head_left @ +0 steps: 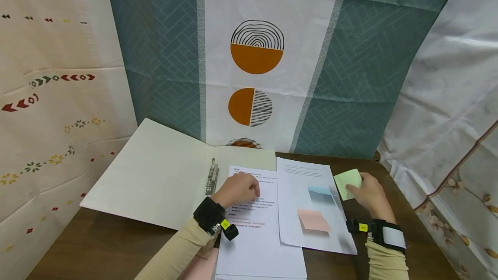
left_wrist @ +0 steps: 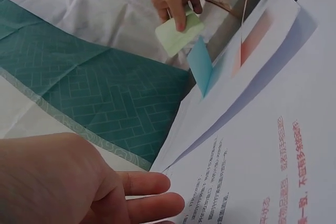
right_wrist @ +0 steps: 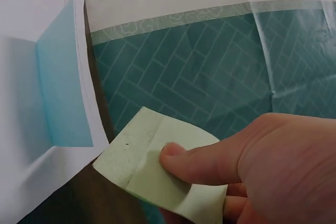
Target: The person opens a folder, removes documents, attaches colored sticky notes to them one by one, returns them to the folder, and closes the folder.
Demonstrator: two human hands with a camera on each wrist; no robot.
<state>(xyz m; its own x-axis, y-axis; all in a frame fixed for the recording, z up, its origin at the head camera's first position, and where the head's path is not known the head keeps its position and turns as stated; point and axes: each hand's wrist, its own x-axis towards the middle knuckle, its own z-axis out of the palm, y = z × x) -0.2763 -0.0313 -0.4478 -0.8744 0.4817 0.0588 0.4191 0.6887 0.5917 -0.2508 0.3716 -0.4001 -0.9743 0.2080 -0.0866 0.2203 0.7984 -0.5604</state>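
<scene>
My right hand (head_left: 369, 193) pinches a pale green sticky note (head_left: 347, 183) between thumb and fingers, at the right edge of a white sheet (head_left: 292, 202). In the right wrist view the thumb lies across the green note (right_wrist: 152, 156). That sheet carries a blue sticky note (head_left: 321, 194) and a pink one (head_left: 313, 220), both partly raised from the paper. My left hand (head_left: 238, 188) is over a printed page (head_left: 256, 237) with black and red text, holding nothing. The left wrist view shows its fingers relaxed; whether they touch the paper cannot be told.
An open cream folder (head_left: 155, 176) with a metal clip (head_left: 212, 178) lies at the left, partly under the printed pages. Something pink (head_left: 200, 265) lies below my left wrist, near the front edge. Patterned cloths (head_left: 171, 55) hang behind the brown table (head_left: 97, 245).
</scene>
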